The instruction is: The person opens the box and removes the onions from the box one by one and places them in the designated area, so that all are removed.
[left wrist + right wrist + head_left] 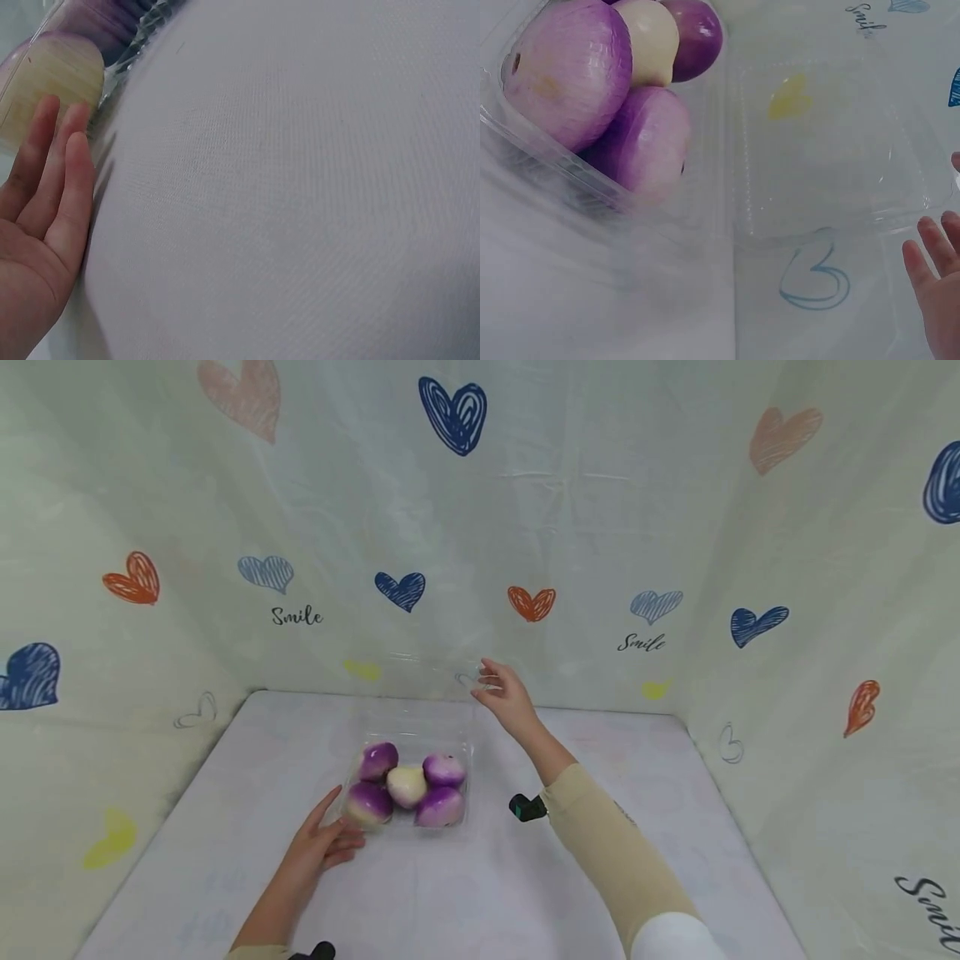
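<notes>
A clear plastic clamshell box [471,752] holds several purple and cream onions [442,807]. Its hinged lid [840,172] is raised at the back. My right hand [506,695] grips the lid's right edge, thumb and fingers bent about it in the head view; the right wrist view shows only part of that hand. At the box's front left corner, my left hand [318,847] touches the wall with extended fingers. The left wrist view shows these fingers [75,180] against the clear side, with a pale onion [64,71] behind it.
The box stands on a white-covered table [480,893], near its back edge. A pale curtain [570,527] printed with hearts and "Smile" surrounds the back and sides. A small black device [527,807] sits by the right sleeve [607,843].
</notes>
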Demonstrator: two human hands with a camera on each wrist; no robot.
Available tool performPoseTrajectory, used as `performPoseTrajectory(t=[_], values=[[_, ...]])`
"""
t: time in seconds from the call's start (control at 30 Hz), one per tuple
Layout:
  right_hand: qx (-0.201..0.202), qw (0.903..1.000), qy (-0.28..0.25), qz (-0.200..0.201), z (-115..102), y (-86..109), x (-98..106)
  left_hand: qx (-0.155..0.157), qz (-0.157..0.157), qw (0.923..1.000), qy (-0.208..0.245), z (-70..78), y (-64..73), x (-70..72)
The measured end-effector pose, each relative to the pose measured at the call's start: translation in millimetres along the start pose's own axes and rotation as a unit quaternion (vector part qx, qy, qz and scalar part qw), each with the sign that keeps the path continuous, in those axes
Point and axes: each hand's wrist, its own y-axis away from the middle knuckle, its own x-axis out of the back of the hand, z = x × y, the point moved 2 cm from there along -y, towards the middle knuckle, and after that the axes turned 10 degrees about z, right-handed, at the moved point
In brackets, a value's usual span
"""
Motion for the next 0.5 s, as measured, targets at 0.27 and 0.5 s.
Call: performPoseTrajectory(t=[0.27,0.5], values=[[-0.024,0.9988,0.038,-0.018,8,-6.5,3,0.007,0.001,1.0,-0.002,-3.8,-3.6,-1.0],[-0.056,0.9953,0.066,-0.043,16,-10.7,1,0.01,0.016,0.9998,-0.006,-3.7,-2.4,-2.9]])
